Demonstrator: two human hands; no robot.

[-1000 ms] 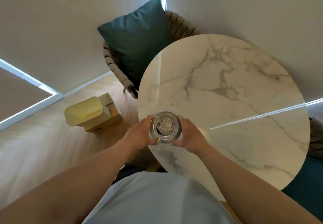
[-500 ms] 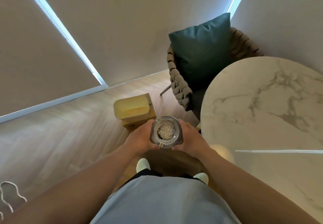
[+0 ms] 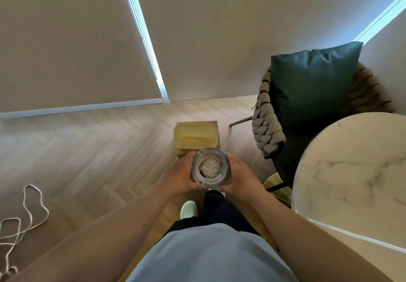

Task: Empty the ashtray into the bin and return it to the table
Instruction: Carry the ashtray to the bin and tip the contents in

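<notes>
I hold a round metal ashtray (image 3: 210, 168) level in front of me, grey ash and grit filling its bowl. My left hand (image 3: 179, 177) grips its left side and my right hand (image 3: 240, 177) grips its right side. Just beyond the ashtray, on the wooden floor, stands a yellow bin (image 3: 196, 137) with a pale liner, its top open. The round white marble table (image 3: 353, 171) lies to my right, away from the ashtray.
A woven chair (image 3: 267, 127) with a teal cushion (image 3: 312, 83) stands right of the bin, against the wall. A white cord (image 3: 24, 222) lies looped on the floor at the far left. Roller blinds cover the windows ahead.
I have turned left, away from the table. The ashtray, held in both hands, has left the tabletop and now hovers over the floor near the bin, which looks closer and centred.
</notes>
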